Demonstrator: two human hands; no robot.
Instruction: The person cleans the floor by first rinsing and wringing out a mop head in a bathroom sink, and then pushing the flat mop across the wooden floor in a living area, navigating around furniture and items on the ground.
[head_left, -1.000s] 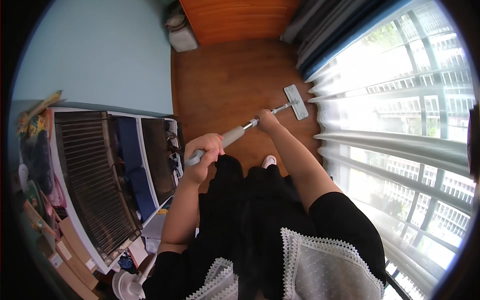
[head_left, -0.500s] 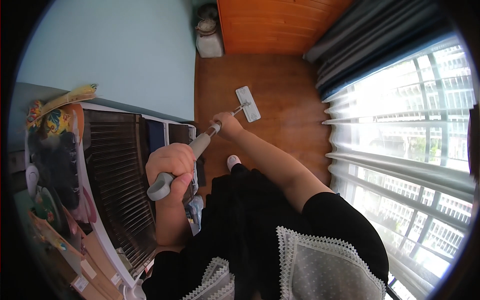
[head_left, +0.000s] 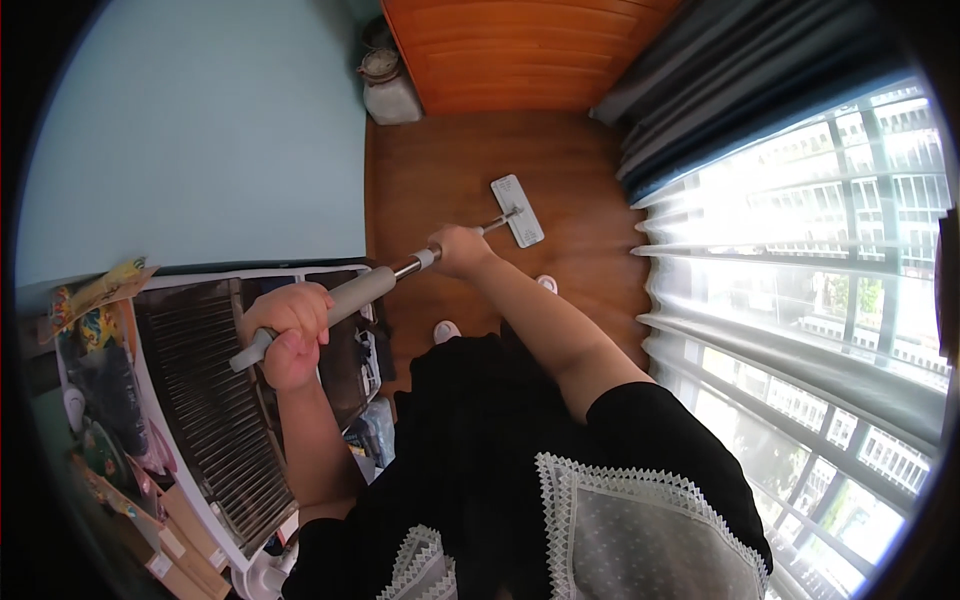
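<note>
A flat mop with a grey grip and metal pole (head_left: 362, 293) slants across the view from lower left to upper right. Its white rectangular head (head_left: 516, 211) lies flat on the brown wooden floor (head_left: 440, 160). My left hand (head_left: 290, 330) is wrapped round the grey grip near the top end, which sticks out below the fist. Farther down, my right hand (head_left: 462, 250) is closed round the thin metal part of the pole. Two white shoes show below the black clothing, the left shoe (head_left: 446, 331) and the right shoe (head_left: 547, 284).
A pale blue wall (head_left: 200, 150) and a dark slatted rack (head_left: 205, 390) with bags and boxes stand on the left. An orange wooden panel (head_left: 530, 55) closes the far side, with a white container (head_left: 390, 98) beside it. Sheer curtains (head_left: 740, 300) hang along the right.
The left hand and the grip end have moved left and slightly down. The mop head has shifted a little right in view. A second shoe has come into sight on the right.
</note>
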